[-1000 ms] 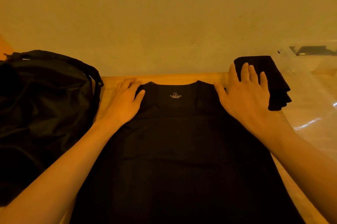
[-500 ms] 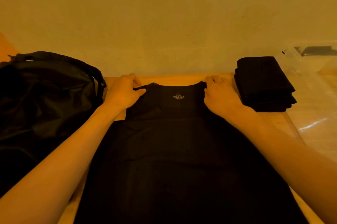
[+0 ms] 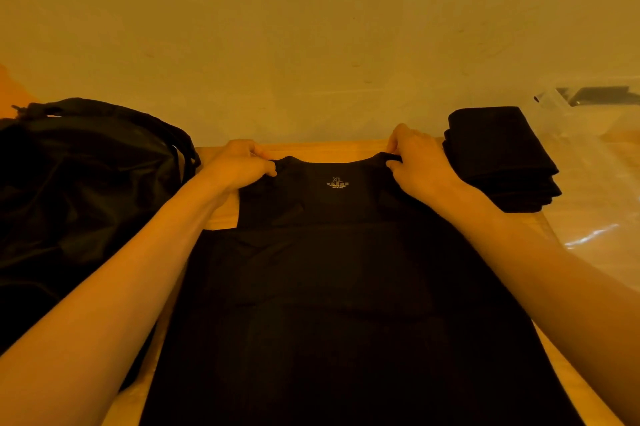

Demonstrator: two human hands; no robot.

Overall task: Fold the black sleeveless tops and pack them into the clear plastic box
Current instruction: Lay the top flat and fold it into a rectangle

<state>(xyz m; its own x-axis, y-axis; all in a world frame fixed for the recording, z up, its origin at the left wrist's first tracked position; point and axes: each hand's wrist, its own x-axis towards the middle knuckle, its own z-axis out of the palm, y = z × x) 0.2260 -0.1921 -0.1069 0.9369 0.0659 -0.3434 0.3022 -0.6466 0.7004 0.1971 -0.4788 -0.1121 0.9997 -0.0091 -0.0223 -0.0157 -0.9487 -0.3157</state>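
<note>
So it's a wooden table (image 3: 322, 150) pushed up against a plain wall, everything lit pretty yellow. A black sleeveless top (image 3: 332, 287) is spread flat down the middle, neckline at the far end with the XL size print (image 3: 337, 182) facing up. The left hand (image 3: 239, 166) is pinching the left shoulder strap and the right hand (image 3: 420, 162) is pinching the right one, fingers curled onto the fabric. My guess is that grip is there to keep both corners even for the fold. Just beside the right hand sits a stack of folded tops (image 3: 502, 159), probably parked there so they can go into the clear plastic box (image 3: 599, 162) right next to it on the right. Can't tell what's in the box. A pile of black fabric (image 3: 79, 190) sits on the left, likely the ones waiting.
</note>
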